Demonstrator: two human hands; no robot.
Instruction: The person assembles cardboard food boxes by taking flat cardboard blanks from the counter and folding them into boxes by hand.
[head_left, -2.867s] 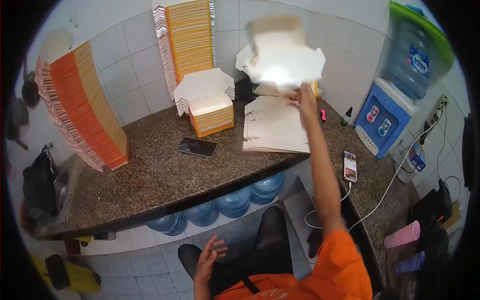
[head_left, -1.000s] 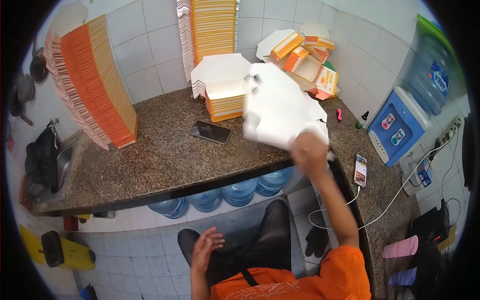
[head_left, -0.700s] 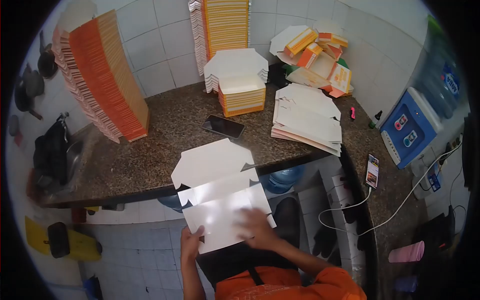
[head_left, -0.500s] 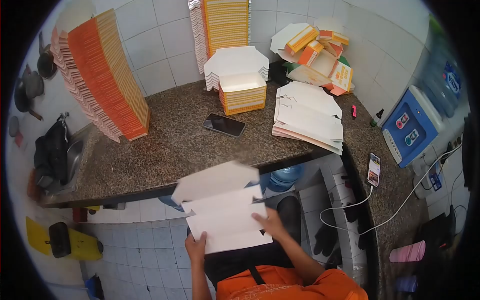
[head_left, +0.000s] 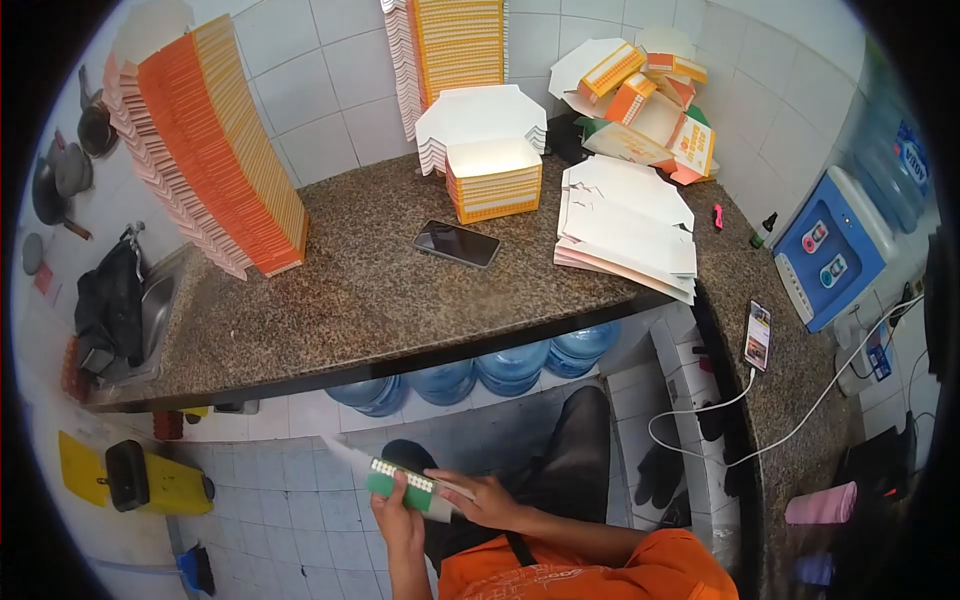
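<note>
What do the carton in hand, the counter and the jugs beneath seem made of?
Carton: probably paperboard, smooth; thin, with a printed green face.
Counter: stone or imitation, judging by brown speckles; gloss unclear.
Jugs: likely plastic, glossy; translucent blue walls with highlights.

You wear a shirt of bright orange colour. Its right sleeve is short and loose, and it looks plain. On the front there is a thin, pale print, too small for reading, and near it one narrow black strip, similar to a strap. Your trousers are black or very dark. Your left hand and your right hand are bare, and both forearms also.
</note>
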